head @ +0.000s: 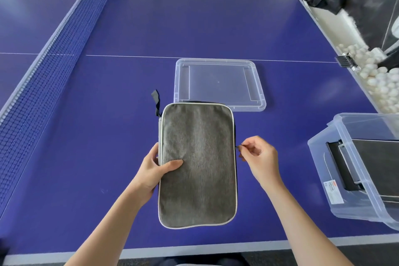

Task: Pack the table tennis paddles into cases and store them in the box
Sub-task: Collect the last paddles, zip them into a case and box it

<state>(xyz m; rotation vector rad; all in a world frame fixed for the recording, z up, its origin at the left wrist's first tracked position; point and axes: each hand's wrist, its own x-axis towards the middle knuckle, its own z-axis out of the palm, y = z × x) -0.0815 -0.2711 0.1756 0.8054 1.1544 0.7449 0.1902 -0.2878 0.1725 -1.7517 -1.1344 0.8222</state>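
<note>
The blue table (129,28) fills the frame. The clear box (323,179) sits at the right edge, its lid (218,82) upper centre. The grey case (197,164) lies in the centre. My left hand (155,170) clamps its left edge and my right hand (259,157) pinches the zipper pull (238,146). I should keep the fabric taut and draw evenly.

Left hand (154,170), thumb on top, gripping the edge of the grey case (197,157), right hand (259,155) pinching the zip pull (238,147), both arms extended forward
</note>
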